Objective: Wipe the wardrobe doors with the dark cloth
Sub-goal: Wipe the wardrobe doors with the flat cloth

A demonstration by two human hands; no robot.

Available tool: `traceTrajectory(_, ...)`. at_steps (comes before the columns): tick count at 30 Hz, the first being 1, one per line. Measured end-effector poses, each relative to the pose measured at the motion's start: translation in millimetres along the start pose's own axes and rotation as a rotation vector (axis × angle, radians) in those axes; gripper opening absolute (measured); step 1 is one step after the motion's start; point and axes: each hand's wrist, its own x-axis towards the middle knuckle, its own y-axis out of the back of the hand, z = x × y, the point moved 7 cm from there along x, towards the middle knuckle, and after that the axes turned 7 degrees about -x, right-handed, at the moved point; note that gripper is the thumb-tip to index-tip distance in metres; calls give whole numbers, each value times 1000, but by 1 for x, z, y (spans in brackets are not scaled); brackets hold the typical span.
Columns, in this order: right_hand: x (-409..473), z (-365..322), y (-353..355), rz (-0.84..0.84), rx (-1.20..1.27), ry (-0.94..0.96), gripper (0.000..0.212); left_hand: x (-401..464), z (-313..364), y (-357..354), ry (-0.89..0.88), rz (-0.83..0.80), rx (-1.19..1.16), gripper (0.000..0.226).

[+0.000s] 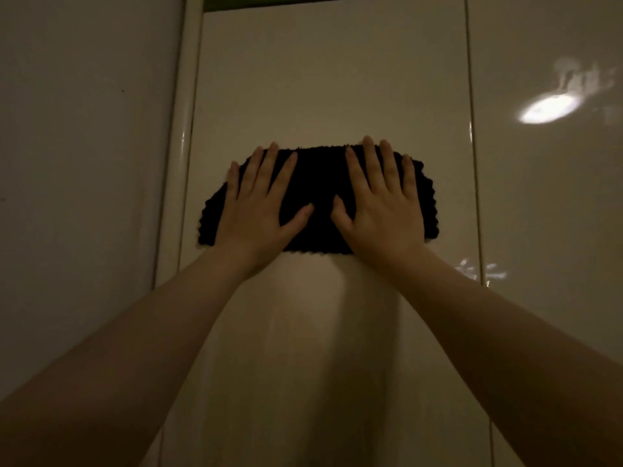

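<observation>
**Both palms flat on the cloth**

The dark cloth (320, 200), black and nubby, is spread as a wide rectangle on the middle wardrobe door (333, 79), at the centre of the frame. The left hand (259, 210) and the right hand (381, 207) press it with fingers spread open, gripping nothing. A bright reflection (547, 108) shines at upper right.

Lighting's pretty dim here, but the cloth (320, 200) is plain black with a nubbly texture, no pattern. The wardrobe door (330, 82) is glossy cream-beige, a white light reflection (547, 108) sits on the neighbouring door, and there's a green strip (333, 1) up top.
</observation>
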Motion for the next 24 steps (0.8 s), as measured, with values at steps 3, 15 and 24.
traceTrajectory(3,-14,-10,-2,0,5,0,69,-15,-4,-1,7,-5,-8,74)
traceTrajectory(15,-100,-76,-9,-86,80,93,68,-127,-36,-15,73,-113,7,77)
traceTrajectory(24,-139,-96,-14,-134,107,129,67,-165,-40,-22,88,-162,1,78)
